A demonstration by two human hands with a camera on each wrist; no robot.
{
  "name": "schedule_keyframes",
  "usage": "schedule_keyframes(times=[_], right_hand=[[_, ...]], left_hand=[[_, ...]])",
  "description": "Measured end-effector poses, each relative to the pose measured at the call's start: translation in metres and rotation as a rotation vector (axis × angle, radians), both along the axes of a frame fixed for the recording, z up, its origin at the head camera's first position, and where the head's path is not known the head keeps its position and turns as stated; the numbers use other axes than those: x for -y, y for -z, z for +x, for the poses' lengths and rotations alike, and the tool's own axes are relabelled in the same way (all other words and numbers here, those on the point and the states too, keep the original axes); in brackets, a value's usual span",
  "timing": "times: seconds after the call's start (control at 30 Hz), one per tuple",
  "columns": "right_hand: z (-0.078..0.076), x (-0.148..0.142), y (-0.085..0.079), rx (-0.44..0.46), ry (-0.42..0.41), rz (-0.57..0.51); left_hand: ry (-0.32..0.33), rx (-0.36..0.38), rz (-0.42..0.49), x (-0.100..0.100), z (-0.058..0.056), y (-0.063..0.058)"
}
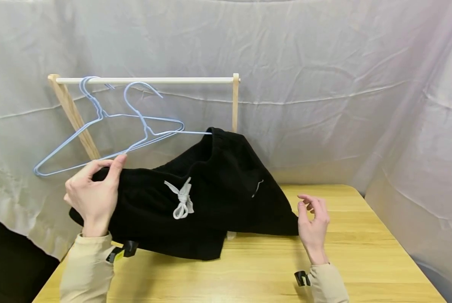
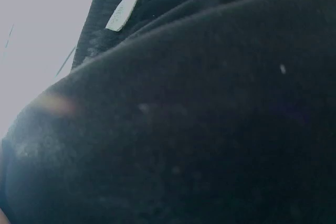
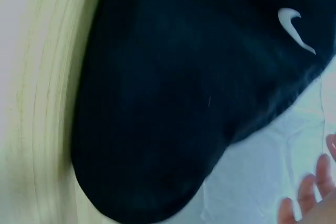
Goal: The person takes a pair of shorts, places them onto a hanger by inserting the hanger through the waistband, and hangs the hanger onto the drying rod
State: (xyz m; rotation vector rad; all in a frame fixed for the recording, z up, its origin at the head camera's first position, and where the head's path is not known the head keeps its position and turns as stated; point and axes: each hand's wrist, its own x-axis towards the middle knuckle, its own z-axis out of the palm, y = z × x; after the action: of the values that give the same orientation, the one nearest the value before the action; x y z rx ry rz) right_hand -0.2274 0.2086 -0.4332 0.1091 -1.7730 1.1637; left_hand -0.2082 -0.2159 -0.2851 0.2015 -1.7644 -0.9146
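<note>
Black shorts (image 1: 210, 185) with a tied pale drawstring (image 1: 183, 198) spread out above the table. My left hand (image 1: 93, 189) pinches their waistband at the left side. A light blue hanger (image 1: 147, 130) reaches into the waist opening on the right, its hook free of the rail; its left lower end runs behind my left thumb. My right hand (image 1: 314, 223) is beside the right leg hem, fingers loosely bent and holding nothing. The right wrist view shows those fingers (image 3: 307, 195) apart from the cloth and a white swoosh (image 3: 295, 29). Black fabric (image 2: 184, 114) fills most of the left wrist view.
Behind the shorts stands a rack with a white rail (image 1: 146, 80) and wooden posts (image 1: 74, 113). More blue hangers (image 1: 64, 147) hang at its left end. Below is a wooden table (image 1: 362, 252), with a grey curtain (image 1: 324, 63) behind and at the sides.
</note>
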Motion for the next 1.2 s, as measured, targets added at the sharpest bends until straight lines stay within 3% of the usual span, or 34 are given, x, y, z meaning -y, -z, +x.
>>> schedule_keyframes(times=[0.2, 0.43, 0.6, 0.7, 0.97, 1.1, 1.2], right_hand=[[0.001, -0.004, 0.005, 0.353, -0.092, 0.15], [-0.001, -0.01, 0.015, 0.793, -0.291, 0.364], [-0.002, -0.012, 0.023, 1.01, -0.405, 0.427], [-0.003, -0.013, 0.026, 1.057, -0.43, 0.44], [-0.006, -0.012, 0.031, 1.074, -0.452, 0.444], [-0.013, -0.005, 0.023, 1.005, -0.44, 0.435], [-0.027, 0.006, 0.004, 0.891, -0.436, 0.449]], left_hand=[[-0.055, -0.002, -0.033, 0.024, -0.005, -0.012], [-0.116, 0.005, -0.024, 0.038, -0.008, -0.026], [-0.166, -0.002, -0.036, 0.046, -0.008, -0.034], [-0.185, -0.014, -0.051, 0.05, -0.009, -0.039], [-0.274, -0.018, -0.097, 0.057, -0.01, -0.05], [-0.283, -0.019, -0.114, 0.058, -0.013, -0.056], [-0.283, -0.014, -0.133, 0.057, -0.014, -0.061]])
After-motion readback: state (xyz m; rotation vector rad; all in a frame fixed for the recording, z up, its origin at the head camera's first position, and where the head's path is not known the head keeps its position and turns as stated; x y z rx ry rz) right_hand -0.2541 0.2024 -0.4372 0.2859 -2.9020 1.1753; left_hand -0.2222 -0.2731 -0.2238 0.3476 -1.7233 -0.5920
